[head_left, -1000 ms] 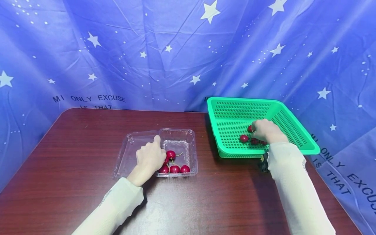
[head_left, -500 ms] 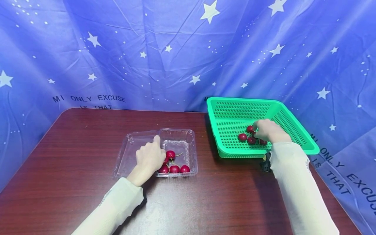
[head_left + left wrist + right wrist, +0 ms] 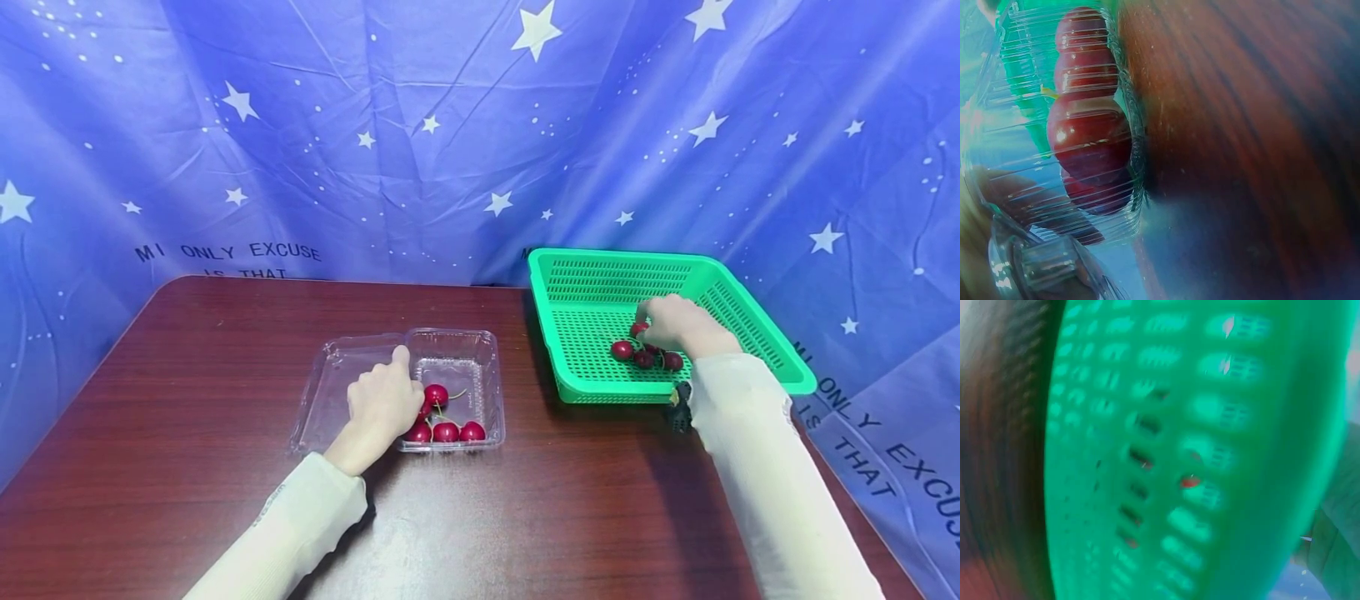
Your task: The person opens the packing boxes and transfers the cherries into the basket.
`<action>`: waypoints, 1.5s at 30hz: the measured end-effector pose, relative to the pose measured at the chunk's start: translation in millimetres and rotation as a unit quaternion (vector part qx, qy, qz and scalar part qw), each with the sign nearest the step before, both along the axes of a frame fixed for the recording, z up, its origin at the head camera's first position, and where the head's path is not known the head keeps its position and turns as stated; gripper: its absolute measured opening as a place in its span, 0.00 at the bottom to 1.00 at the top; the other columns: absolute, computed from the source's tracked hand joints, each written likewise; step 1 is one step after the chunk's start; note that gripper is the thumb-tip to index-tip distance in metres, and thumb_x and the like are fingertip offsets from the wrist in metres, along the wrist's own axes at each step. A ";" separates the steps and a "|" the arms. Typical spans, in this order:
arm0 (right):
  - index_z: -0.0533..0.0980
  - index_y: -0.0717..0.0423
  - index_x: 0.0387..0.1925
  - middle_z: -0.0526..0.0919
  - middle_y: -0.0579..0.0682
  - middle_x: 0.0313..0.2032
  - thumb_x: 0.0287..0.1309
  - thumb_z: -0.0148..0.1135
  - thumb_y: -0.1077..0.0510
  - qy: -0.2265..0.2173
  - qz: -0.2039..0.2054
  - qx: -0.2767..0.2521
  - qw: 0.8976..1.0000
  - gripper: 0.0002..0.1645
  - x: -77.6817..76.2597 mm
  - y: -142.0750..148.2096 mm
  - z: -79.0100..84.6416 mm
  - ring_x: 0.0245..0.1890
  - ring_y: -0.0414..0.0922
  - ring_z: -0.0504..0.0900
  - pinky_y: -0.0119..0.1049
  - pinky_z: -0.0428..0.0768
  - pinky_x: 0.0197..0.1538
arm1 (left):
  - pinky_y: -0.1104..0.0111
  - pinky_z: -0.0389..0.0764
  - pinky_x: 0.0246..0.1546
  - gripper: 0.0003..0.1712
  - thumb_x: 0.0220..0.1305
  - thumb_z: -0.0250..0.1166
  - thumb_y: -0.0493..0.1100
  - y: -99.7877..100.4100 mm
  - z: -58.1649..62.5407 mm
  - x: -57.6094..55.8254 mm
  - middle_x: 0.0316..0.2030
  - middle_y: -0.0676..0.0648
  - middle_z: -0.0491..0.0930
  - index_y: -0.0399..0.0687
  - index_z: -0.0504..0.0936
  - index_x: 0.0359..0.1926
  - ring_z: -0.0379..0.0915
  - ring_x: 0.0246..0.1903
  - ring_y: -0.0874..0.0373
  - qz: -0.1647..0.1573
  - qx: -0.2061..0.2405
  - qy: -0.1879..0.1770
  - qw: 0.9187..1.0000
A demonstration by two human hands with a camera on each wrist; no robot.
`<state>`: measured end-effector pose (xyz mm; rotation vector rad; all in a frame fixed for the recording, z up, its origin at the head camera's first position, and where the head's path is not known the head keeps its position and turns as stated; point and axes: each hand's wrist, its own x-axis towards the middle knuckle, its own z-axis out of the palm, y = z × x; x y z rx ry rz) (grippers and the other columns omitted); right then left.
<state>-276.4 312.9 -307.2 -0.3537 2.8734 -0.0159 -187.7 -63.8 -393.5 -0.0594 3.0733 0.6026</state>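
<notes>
My left hand (image 3: pixel 384 402) grips the near-left side of a clear plastic clamshell box (image 3: pixel 491 383), thumb pointing away along the hinge. Several red cherries (image 3: pixel 446 432) with stems lie at the box's near end, partly hidden by that hand. In the left wrist view, stacked cherries (image 3: pixel 1088 134) show through the ribbed wall. My right hand (image 3: pixel 686 325) reaches down into a green basket (image 3: pixel 780 358), fingers bent among dark red cherries (image 3: pixel 622 351). Its fingertips lie by a cherry at the far side of the cluster; whether they pinch it is hidden.
The box's lid (image 3: pixel 337 392) lies folded out to the left on the brown table (image 3: pixel 187 400). A blue curtain (image 3: pixel 450 167) with stars hangs behind. The basket wall (image 3: pixel 1129 425) fills most of the right wrist view, blurred.
My right hand has shifted slightly within the basket, and the cherries under it have moved a little, with more of them showing now. My left hand and the box have stayed still.
</notes>
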 end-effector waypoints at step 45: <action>0.77 0.61 0.52 0.84 0.60 0.49 0.63 0.59 0.55 0.088 0.137 -0.080 0.983 0.19 3.1 -116.8 36.8 0.47 0.56 0.81 0.54 0.78 0.53 | 0.46 0.78 0.24 0.15 0.61 0.56 0.47 0.7 1.5 1.5 0.29 0.33 0.83 0.42 0.68 0.44 0.80 0.29 0.35 0.000 -0.001 0.006 1.000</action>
